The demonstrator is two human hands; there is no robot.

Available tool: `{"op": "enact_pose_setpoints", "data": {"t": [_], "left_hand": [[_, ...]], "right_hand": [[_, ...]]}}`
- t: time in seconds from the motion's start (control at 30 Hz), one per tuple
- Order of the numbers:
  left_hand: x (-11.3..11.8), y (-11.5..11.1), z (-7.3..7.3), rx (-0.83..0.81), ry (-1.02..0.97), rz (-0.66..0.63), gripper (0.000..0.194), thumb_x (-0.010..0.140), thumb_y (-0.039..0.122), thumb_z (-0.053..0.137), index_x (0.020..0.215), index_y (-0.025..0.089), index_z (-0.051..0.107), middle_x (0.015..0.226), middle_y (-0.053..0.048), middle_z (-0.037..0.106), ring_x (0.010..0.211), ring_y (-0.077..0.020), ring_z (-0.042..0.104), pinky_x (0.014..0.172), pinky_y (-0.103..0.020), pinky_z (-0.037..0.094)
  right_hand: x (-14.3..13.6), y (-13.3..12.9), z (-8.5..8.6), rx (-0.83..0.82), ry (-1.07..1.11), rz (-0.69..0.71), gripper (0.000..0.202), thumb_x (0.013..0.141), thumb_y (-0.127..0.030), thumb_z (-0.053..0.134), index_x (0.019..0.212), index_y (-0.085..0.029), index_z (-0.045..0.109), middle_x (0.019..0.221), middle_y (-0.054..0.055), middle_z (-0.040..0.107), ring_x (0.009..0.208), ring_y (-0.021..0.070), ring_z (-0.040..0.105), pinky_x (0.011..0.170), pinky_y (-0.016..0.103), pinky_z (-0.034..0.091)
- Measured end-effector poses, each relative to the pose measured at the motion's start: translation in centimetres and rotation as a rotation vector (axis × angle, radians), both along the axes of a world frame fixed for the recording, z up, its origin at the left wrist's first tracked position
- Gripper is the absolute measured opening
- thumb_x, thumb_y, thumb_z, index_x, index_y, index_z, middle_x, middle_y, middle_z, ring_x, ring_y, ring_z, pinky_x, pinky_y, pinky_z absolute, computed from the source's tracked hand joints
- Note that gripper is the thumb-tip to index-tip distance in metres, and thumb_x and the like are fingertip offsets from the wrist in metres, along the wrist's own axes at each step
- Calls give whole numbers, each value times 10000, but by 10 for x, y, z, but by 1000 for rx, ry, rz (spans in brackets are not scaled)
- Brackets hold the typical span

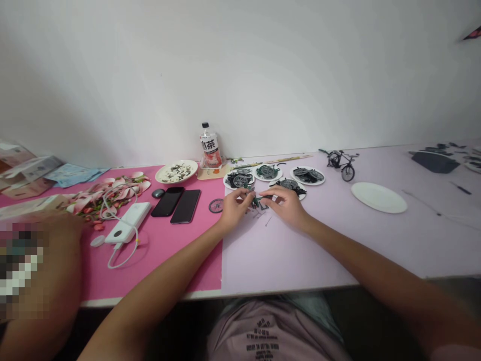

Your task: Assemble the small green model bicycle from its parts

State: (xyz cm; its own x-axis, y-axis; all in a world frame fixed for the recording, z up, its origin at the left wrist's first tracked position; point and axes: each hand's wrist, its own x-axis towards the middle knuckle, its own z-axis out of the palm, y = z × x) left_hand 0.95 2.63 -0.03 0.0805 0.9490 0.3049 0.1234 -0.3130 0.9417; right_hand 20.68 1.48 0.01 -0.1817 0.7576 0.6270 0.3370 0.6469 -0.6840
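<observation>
My left hand [236, 206] and my right hand [286, 204] meet above the lilac part of the table. Between their fingertips is a small dark green part [257, 201], pinched from both sides; its exact shape is too small to tell. Thin metal pieces [268, 221] lie on the surface just below. A loose black wheel [216, 205] rests left of my left hand. Behind the hands, small white plates hold black and green parts, one with a green wheel [267, 172], another with black pieces [308, 175]. Further right stands a small black model bicycle [341, 164].
An oval white plate [379, 197] lies at the right, near a screwdriver [460, 187]. On the pink side are two phones [186, 206], a white power bank [128, 223] with cable, petals [112, 193], a bottle [211, 146] and another person's arm [56, 265].
</observation>
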Motion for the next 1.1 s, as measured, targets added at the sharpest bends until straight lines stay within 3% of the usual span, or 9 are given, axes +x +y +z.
{"op": "enact_pose_setpoints", "data": {"t": [0.17, 0.43, 0.73, 1.1], "left_hand": [[0, 1, -1, -56, -62, -47, 431, 823, 560, 753, 961, 157, 686, 753, -17, 686, 625, -182, 725, 494, -242, 559], [-1, 0, -1, -9, -78, -102, 482, 827, 613, 728, 949, 151, 667, 844, -42, 675, 692, -161, 705, 535, -238, 586], [1, -3, -3, -8, -80, -137, 535, 805, 668, 726, 922, 153, 637, 739, -11, 646, 621, -136, 659, 563, -249, 585], [1, -5, -3, -12, -96, -208, 546, 791, 692, 731, 851, 173, 571, 702, 11, 619, 598, -127, 643, 607, -264, 578]], "right_hand": [[-1, -3, 5, 87, -38, -45, 151, 916, -345, 730, 990, -245, 816, 960, 70, 777, 832, 198, 711, 583, 278, 525], [-3, -6, 10, 202, -91, -131, 108, 905, -317, 737, 919, -227, 795, 883, 65, 792, 742, 190, 709, 547, 279, 513], [-5, -12, 12, 234, -129, -180, 185, 928, -337, 671, 807, -232, 765, 769, 49, 770, 660, 188, 669, 626, 315, 538], [-8, -15, 11, 273, -155, -184, 191, 915, -300, 655, 746, -236, 719, 715, 38, 726, 603, 174, 601, 601, 314, 478]]}}
